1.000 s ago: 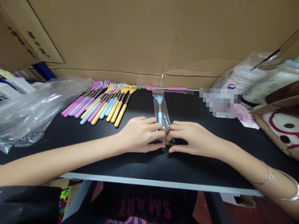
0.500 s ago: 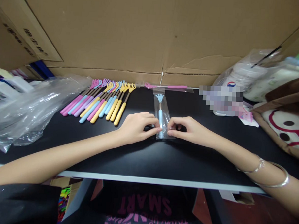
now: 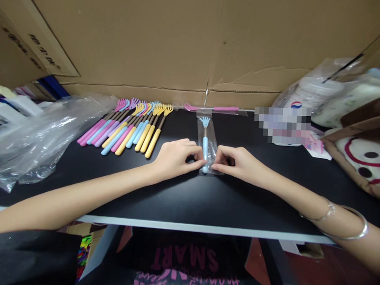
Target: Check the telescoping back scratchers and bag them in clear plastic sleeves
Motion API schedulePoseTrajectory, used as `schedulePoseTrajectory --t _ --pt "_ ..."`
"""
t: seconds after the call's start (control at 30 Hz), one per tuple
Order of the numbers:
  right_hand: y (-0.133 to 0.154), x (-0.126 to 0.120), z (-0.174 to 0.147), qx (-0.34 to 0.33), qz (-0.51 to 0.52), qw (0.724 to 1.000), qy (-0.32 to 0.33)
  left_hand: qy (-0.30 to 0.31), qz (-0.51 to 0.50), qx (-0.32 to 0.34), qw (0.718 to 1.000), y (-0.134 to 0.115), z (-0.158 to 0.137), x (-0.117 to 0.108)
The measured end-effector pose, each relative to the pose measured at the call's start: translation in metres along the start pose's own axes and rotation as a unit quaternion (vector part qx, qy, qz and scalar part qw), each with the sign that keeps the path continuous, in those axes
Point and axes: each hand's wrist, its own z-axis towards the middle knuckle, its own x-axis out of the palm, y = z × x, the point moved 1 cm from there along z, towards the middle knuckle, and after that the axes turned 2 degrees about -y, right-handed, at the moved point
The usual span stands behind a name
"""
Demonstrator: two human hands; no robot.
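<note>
A blue back scratcher (image 3: 205, 144) with a hand-shaped head lies inside a clear plastic sleeve (image 3: 212, 143) in the middle of the table, its handle end towards me. My left hand (image 3: 176, 159) is closed in a pinch at the sleeve's left side, thumb and finger by the lower handle. On the other side, my right hand (image 3: 239, 162) pinches the sleeve's lower right edge. Left of my hands lies a fanned row of back scratchers (image 3: 127, 129) in pink, blue, purple and yellow. Behind the sleeve, a pink back scratcher (image 3: 224, 108) lies sideways in its own clear sleeve.
Crumpled clear plastic (image 3: 29, 139) covers the black table (image 3: 181, 205) at the left. A cardboard wall (image 3: 169, 40) closes off the back. To the right stand a bagged cup (image 3: 320, 91) and a brown plush-like item (image 3: 363, 137). The table's pale front edge (image 3: 186, 227) runs below my forearms.
Both hands stay at the sleeved blue back scratcher, with only a slight shift of the fingers. The whole view has moved a little.
</note>
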Motion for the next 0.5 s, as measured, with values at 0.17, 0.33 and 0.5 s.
schedulePoseTrajectory --t 0.17,0.33,0.5 --pt "-0.0016 0.0020 -0.0010 0.009 -0.047 0.999 -0.016 -0.005 0.006 0.009 1.000 0.0017 0.0008 -0.0001" --pt "-0.0042 0.0041 -0.0019 -0.008 -0.082 0.996 -0.043 -0.043 0.044 0.035 0.997 0.0002 0.0005 -0.0002" --pt "-0.0014 0.0046 -0.0051 -0.087 -0.150 0.983 -0.064 -0.114 0.141 0.144 0.973 -0.0005 -0.0017 -0.0024"
